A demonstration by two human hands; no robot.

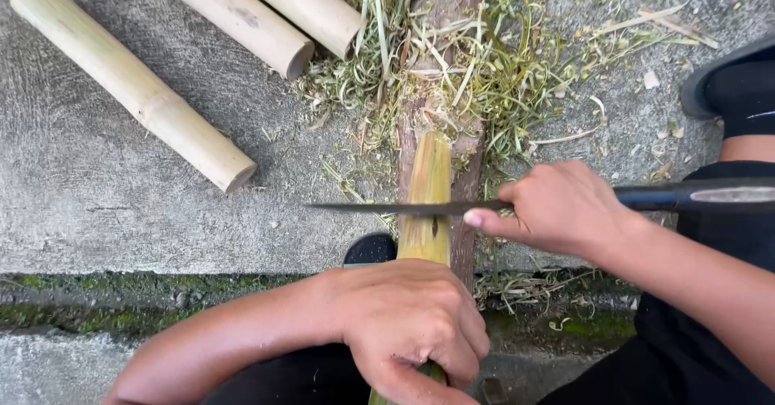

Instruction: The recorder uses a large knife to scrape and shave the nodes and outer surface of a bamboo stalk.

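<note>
1. Down low, the left hand [412, 324] is wrapped in a fist around the near end of a bamboo stick [428, 203], fingers curled fully round it
2. Yellow-green and partly shaved, the stick shows pale stripped fibres along its length and a small dark slit near the middle
3. Its far end rests on a brown wooden block [464, 155], which lies on the concrete floor [97, 203]
4. Over to the side, the right hand [557, 207] grips the dark handle of a long knife [404, 208], fingers closed tight
5. Crossing the stick sideways, the thin blade touches its upper face
6. Green and pale shavings [484, 66] are heaped around the block
7. Three smooth bamboo sections [137, 90] lie well apart, on the left
</note>
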